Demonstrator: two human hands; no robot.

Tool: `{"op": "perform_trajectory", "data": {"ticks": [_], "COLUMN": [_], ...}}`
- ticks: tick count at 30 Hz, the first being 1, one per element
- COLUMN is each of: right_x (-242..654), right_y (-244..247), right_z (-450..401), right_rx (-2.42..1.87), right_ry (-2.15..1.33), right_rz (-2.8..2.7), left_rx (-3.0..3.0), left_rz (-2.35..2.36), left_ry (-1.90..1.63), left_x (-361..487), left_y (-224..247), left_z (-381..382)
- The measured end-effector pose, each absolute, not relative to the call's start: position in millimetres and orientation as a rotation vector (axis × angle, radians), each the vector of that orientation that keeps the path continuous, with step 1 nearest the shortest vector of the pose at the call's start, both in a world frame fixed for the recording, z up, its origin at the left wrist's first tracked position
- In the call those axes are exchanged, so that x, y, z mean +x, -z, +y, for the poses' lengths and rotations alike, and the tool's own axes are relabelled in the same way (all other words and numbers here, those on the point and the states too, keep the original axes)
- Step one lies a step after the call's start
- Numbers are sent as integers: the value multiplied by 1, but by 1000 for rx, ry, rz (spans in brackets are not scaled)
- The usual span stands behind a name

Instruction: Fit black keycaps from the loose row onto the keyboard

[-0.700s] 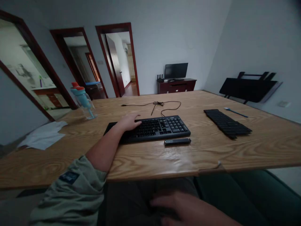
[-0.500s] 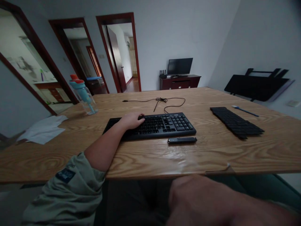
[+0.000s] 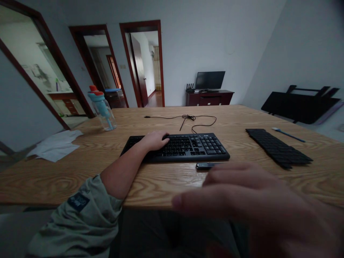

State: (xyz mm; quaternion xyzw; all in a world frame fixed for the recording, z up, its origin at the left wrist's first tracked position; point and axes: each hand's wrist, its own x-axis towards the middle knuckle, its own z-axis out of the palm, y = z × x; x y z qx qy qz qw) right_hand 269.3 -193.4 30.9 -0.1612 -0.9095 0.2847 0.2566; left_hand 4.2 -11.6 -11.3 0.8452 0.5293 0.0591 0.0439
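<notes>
A black keyboard (image 3: 188,147) lies on the wooden table. My left hand (image 3: 156,140) rests on its left part, thumb over the keys and the other fingers curled toward the back edge, their tips mostly hidden. Close to the camera, my right hand (image 3: 242,197) is raised over the table's front edge. Its thumb stands apart from the fingers, and I see nothing in it; it is somewhat blurred. Beyond this hand lies a slim black bar-shaped object (image 3: 203,166), just in front of the keyboard, its right part covered by the hand.
Right of the keyboard lies a jagged black patch of small squares (image 3: 278,148), beside a blue brush (image 3: 288,134). A thin black cable (image 3: 200,124) loops behind the keyboard. At the left are a water bottle (image 3: 103,111) and white paper sheets (image 3: 55,145).
My right hand has risen from below the table's front edge, its thumb now apart from the fingers. My left hand stays on the keyboard. The view has shifted slightly.
</notes>
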Motion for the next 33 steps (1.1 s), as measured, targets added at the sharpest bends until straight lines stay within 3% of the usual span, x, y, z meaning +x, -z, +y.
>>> {"op": "perform_trajectory", "data": {"ticks": [3, 6, 10, 15, 20, 25, 33], "right_x": [265, 280, 294, 286, 283, 282, 281], "right_y": [-37, -8, 21, -13, -44, -16, -1], "right_z": [-184, -155, -134, -122, -82, -52, -44], "right_rx": [-806, -1138, -1270, -1224, -1034, -1055, -879], "right_ry": [-188, 25, 106, -131, -527, -913, -1177], "right_rz": [-2583, -2632, -2693, -2783, -2201, -1700, -1124], "left_rx": [2601, 2590, 2590, 2592, 2603, 2600, 2628], "left_rz": [1592, 1601, 1612, 1609, 1585, 1585, 1543], "left_ry": [-194, -187, -175, -199, -191, -192, -176], "left_x": [4, 4, 4, 4, 3, 0, -1], "left_y": [11, 12, 14, 14, 13, 13, 15], "left_z": [-12, -11, -9, -8, -11, -10, -5]}}
